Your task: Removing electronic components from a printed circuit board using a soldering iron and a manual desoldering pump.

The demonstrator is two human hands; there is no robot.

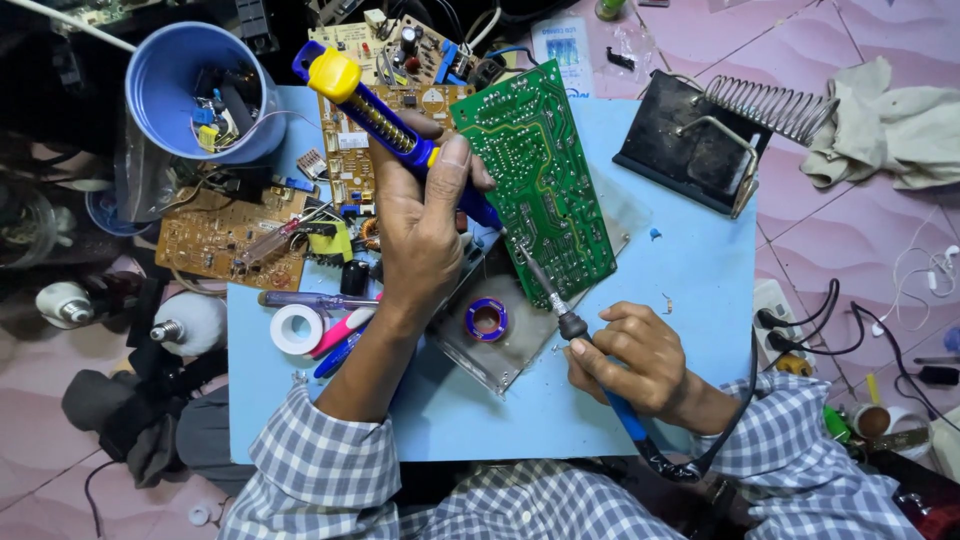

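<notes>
My left hand (425,225) grips a blue and yellow desoldering pump (375,110), its tip down against the green circuit board (535,180). That board lies solder side up, tilted, on the light blue table (690,290). My right hand (635,355) holds a blue-handled soldering iron (560,310) like a pen, with the metal tip touching the board's lower left part, close to the pump's tip. A small purple-rimmed round tin (486,319) sits just below the board between my two hands.
A black soldering stand with a coil holder (705,135) sits at the table's far right. Brown circuit boards (225,235), a blue cup of parts (195,90), a tape roll (297,328) and pens crowd the left. A power strip (780,320) and cloth (885,125) lie on the pink floor.
</notes>
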